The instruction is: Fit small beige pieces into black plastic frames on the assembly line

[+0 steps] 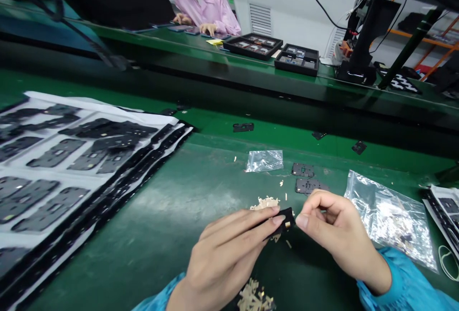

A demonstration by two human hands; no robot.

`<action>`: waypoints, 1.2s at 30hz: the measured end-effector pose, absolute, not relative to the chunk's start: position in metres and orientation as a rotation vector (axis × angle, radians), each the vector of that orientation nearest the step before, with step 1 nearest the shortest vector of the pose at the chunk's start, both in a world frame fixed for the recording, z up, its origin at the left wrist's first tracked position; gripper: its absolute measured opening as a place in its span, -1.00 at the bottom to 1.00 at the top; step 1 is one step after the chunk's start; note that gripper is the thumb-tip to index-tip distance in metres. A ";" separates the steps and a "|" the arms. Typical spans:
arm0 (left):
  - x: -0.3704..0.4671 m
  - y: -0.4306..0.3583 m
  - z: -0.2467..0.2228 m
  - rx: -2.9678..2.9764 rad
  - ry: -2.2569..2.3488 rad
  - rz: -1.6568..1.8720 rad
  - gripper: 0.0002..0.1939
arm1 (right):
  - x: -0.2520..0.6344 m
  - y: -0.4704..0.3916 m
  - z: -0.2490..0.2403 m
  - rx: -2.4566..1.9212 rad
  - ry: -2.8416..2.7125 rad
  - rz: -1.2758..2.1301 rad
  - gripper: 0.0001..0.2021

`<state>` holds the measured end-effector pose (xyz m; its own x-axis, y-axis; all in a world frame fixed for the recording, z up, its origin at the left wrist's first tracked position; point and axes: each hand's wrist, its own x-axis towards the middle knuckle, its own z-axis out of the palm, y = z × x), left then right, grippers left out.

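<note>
My left hand grips a small black plastic part with a little gold-coloured patch on it. Thumb and index finger pinched, my right hand is at the part's right edge; anything between those fingertips is too small to make out. Below and behind the part lies a heap of small cream-coloured strips. Nearer to me is a second heap of strips, partly cut off by the bottom edge. Two dark grey plastic plates lie just beyond my right hand.
Stacked trays with many dark parts fill the left side. A small clear bag lies farther back, and a larger clear bag of small pieces lies right. Across the bench, a person in a pink top works near black trays.
</note>
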<state>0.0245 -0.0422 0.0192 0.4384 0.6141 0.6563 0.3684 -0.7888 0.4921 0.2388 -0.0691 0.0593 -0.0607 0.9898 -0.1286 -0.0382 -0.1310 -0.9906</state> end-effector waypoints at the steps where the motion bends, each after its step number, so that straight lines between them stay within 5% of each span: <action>1: 0.025 -0.043 0.018 2.404 0.852 1.273 -0.62 | 0.239 -0.069 0.058 -1.233 -1.148 1.381 -0.79; 7: 0.026 -0.045 0.015 2.177 0.830 1.252 -0.63 | 0.243 -0.054 0.041 -1.155 -1.047 1.605 -0.60; 11: 0.029 -0.036 0.021 1.924 0.830 1.096 -0.83 | 0.247 -0.047 0.038 -1.139 -1.048 1.685 -0.53; 13: 0.033 -0.028 0.024 1.804 0.835 0.931 -0.90 | 0.248 -0.048 0.044 -1.137 -1.281 1.574 -0.61; 17: 0.042 -0.008 0.017 1.623 0.934 0.644 -0.68 | 0.253 -0.039 0.052 -1.298 -1.750 1.065 -0.81; 22: 0.045 0.020 0.004 1.730 1.249 0.697 -0.33 | 0.289 0.027 0.034 -1.717 -1.290 1.015 -0.66; 36: -0.008 0.148 -0.007 1.927 1.603 0.759 -0.49 | 0.484 0.060 0.007 -2.474 -0.971 0.346 -0.56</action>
